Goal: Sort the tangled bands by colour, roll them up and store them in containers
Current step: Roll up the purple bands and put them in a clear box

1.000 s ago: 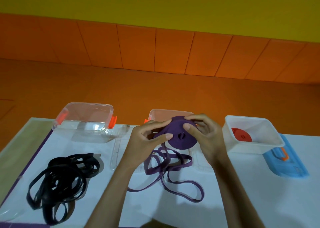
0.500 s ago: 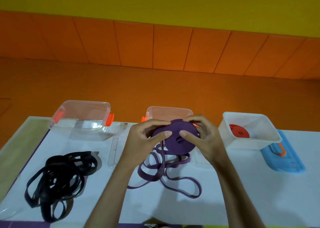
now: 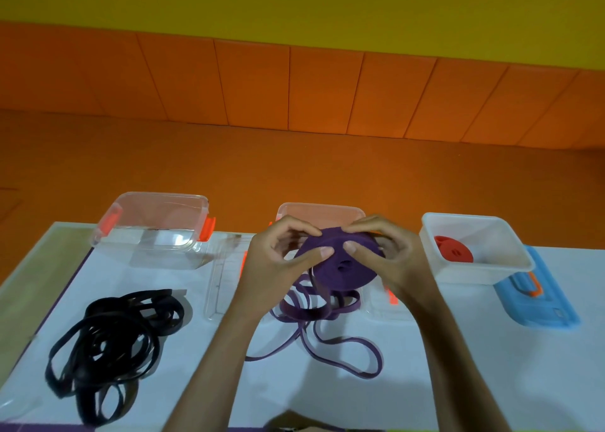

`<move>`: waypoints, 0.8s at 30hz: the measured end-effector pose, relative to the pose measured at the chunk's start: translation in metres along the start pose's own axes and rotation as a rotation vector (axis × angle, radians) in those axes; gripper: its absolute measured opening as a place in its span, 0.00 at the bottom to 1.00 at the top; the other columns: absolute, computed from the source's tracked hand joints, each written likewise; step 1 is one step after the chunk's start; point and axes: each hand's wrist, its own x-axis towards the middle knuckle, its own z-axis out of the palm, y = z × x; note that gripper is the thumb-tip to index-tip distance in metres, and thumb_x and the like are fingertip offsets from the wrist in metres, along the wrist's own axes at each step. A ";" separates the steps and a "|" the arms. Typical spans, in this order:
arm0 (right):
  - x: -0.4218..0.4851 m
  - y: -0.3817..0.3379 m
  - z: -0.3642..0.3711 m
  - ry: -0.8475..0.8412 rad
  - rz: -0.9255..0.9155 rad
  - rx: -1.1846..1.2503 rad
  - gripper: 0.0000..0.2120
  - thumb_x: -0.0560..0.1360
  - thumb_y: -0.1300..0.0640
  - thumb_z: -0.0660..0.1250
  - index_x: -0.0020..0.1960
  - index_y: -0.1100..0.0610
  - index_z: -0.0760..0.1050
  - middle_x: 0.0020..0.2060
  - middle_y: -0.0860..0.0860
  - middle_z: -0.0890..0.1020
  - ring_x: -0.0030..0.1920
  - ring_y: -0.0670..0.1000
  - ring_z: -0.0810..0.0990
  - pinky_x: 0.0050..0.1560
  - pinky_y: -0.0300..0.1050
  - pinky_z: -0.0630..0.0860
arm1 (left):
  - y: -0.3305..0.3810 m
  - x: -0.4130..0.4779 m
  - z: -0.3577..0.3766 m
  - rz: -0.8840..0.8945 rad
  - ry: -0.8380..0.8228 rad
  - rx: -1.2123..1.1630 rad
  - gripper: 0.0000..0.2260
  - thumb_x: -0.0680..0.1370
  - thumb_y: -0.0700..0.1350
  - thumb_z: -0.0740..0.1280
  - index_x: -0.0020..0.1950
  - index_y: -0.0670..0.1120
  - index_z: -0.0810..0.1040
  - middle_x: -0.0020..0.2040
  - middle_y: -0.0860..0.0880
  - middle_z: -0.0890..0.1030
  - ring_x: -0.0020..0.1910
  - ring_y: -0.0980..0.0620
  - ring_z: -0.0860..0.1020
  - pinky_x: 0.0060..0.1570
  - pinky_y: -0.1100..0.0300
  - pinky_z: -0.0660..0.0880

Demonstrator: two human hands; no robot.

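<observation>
Left hand [image 3: 273, 263] and right hand [image 3: 391, 263] grasp the purple roll [image 3: 342, 269] from either side, equally near, just in front of the middle container [image 3: 320, 207]; the loose purple band [image 3: 314, 312] trails from it toward the near side.

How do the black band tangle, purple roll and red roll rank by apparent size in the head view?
1. black band tangle, clearly largest.
2. purple roll.
3. red roll, smallest; it sits farther off in the white tub, so true size versus purple is unsure.
</observation>
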 end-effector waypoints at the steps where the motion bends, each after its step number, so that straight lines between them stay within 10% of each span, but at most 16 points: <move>1: 0.002 -0.002 0.000 0.012 -0.011 -0.008 0.10 0.73 0.51 0.78 0.53 0.40 0.85 0.50 0.46 0.87 0.53 0.50 0.85 0.50 0.39 0.81 | -0.001 0.000 0.000 0.004 0.012 0.006 0.11 0.72 0.46 0.82 0.51 0.53 0.85 0.51 0.51 0.87 0.53 0.49 0.85 0.54 0.56 0.83; 24: 0.006 0.013 0.001 -0.019 0.149 0.052 0.16 0.67 0.44 0.83 0.50 0.44 0.81 0.50 0.50 0.85 0.52 0.56 0.87 0.43 0.45 0.85 | -0.007 0.011 -0.011 -0.001 -0.083 0.053 0.10 0.73 0.45 0.82 0.52 0.54 0.89 0.51 0.53 0.89 0.54 0.52 0.86 0.52 0.62 0.82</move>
